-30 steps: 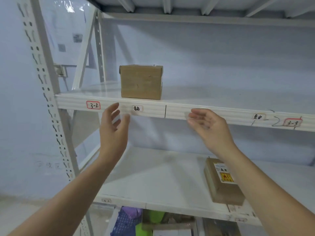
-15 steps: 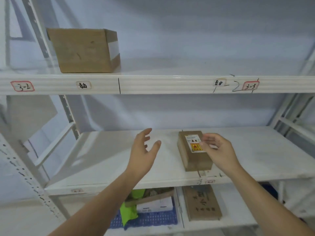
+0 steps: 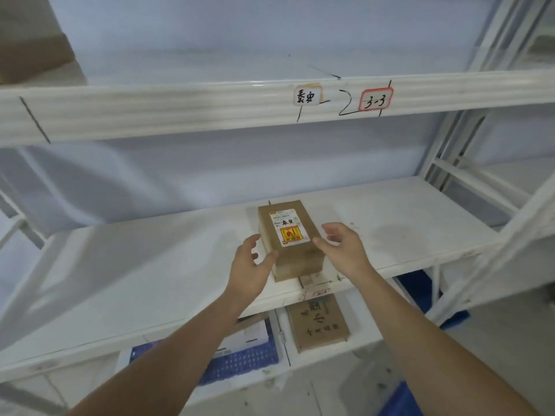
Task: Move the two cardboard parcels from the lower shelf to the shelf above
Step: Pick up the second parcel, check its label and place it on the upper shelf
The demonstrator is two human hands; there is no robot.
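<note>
Head view: we note both hands open around the labelled parcel [image 3: 289, 240] at frame centre on the lower shelf [image 3: 150, 265], left hand [image 3: 250, 264] thumb touching its left edge, right hand [image 3: 345, 249] fingertips at its right edge, closer than half a second ago.

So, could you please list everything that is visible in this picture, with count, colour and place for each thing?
Labelled parcel: one, brown cardboard with a white and orange label, on the lower shelf near its front edge.
Second parcel: one, brown cardboard, on the upper shelf at far left, partly cut off.
Lower shelf: one, white.
Upper shelf: one, white, with handwritten tags, one red-bordered.
Printed box: one, brown, on the level below.
Crate: one, blue, same low level, left of that box.
Left hand: open, at the labelled parcel's left side.
Right hand: open, at its right side.
</note>
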